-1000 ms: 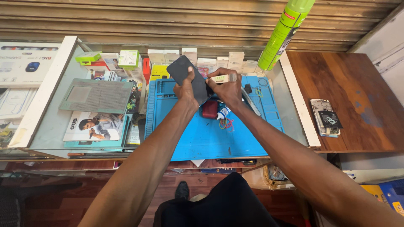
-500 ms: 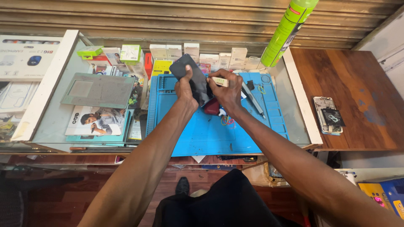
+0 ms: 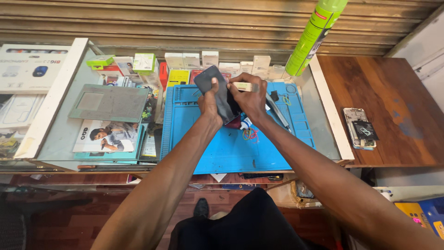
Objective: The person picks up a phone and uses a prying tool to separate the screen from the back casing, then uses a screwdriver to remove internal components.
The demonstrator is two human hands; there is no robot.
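**Dark phone held in both hands above a blue work mat**

Blue silicone work mat [image 3: 222, 148] lies flat on a glass counter [image 3: 60, 139], its raised rim and small tray compartments along the far edge. Held over the far half of the mat, tilted on edge: one dark phone [image 3: 217, 90], its back toward the camera.

Left hand [image 3: 210, 104]: closed around the phone's lower left side, thumb pressed on the back panel.

Right hand [image 3: 249, 97]: closed on the phone's right edge; the fingers also pinch a small pale yellow tool [image 3: 243, 86] against that edge. How far the tool enters the seam cannot be told.

On the mat, beneath and just beside the hands: a small white-and-blue bottle [image 3: 246, 123], partly hidden by the right wrist; a loop of thin coloured wire [image 3: 249, 134]; a grey flat tool [image 3: 276, 110] lying slantwise to the right.

Left of the mat: a grey grid-patterned pad [image 3: 110, 103] resting on printed cartons [image 3: 108, 136]. Along the counter's far edge: a row of small white, green, yellow and red boxes [image 3: 185, 62].

Right of the counter: a tall lime-green spray can [image 3: 314, 37], leaning; a brown wooden tabletop [image 3: 397, 92] bearing an opened phone chassis [image 3: 360, 128], well apart from the hands.

Behind all: a brown corrugated shutter [image 3: 185, 23].
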